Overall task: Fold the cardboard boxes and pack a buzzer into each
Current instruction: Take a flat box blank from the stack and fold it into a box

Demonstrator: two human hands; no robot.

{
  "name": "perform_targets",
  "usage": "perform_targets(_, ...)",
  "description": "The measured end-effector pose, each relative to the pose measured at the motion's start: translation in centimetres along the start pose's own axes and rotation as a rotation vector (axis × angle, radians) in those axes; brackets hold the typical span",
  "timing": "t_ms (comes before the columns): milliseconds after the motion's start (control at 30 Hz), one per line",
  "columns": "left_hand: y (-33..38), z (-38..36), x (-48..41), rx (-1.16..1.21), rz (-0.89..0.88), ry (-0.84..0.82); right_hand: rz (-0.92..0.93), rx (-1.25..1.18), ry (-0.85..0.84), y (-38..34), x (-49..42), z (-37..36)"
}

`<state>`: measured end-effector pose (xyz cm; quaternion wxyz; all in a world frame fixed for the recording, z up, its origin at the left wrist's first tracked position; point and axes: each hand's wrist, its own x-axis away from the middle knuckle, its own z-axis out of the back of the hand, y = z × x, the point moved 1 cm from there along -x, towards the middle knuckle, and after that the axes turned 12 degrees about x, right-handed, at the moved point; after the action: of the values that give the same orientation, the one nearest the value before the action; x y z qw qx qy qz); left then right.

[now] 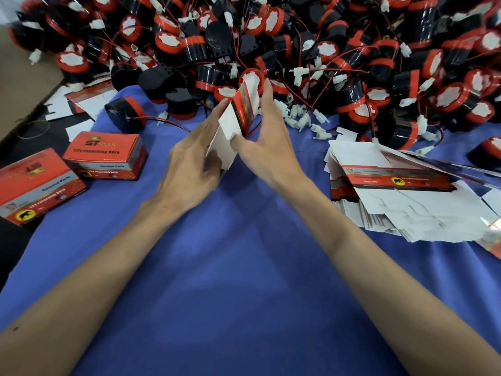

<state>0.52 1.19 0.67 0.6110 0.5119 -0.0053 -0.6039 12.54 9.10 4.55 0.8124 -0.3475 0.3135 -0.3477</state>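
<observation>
Both my hands hold one flat red-and-white cardboard box blank (238,115) upright above the blue cloth (244,267). My left hand (192,164) grips its lower white flap from the left. My right hand (267,142) pinches its right side, fingers reaching up along the edge. Behind it lies a big heap of black-and-red buzzers (298,50) with red wires and white connectors. One buzzer (123,114) lies apart on the cloth to the left.
Two folded red boxes (105,156) (35,185) stand at the left. A stack of flat box blanks (401,194) lies at the right. More flat blanks (81,99) and a brown carton (24,77) are at the far left.
</observation>
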Motion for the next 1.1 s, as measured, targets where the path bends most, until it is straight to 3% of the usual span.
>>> perform_targets(200,0.5,0.1,0.0,0.059,-0.016,-0.110,0.094,0.181,-0.027,-0.3,0.0,0.4)
perform_targets(500,-0.1,0.5,-0.4,-0.032,0.134,0.007,0.167,0.366,-0.077,-0.2,0.3,0.8)
perform_targets(733,-1.3,0.4,-0.4,0.052,0.230,0.028,0.090,0.587,-0.223,2.3,0.2,0.1)
perform_targets(833,-1.1,0.4,-0.6,0.197,0.319,0.088,0.042,0.441,-0.180,2.1,0.2,0.1)
perform_targets(933,-0.2,0.7,-0.4,0.457,0.206,0.128,-0.149,-0.091,-0.043,1.3,-0.3,1.0)
perform_targets(1000,0.3,1.0,-0.2,0.445,0.078,0.093,-0.261,-0.398,-0.042,0.7,-0.7,1.9)
perform_targets(1100,0.8,1.3,-0.3,0.348,-0.048,0.040,-0.258,-0.441,-0.172,0.1,-0.8,2.8)
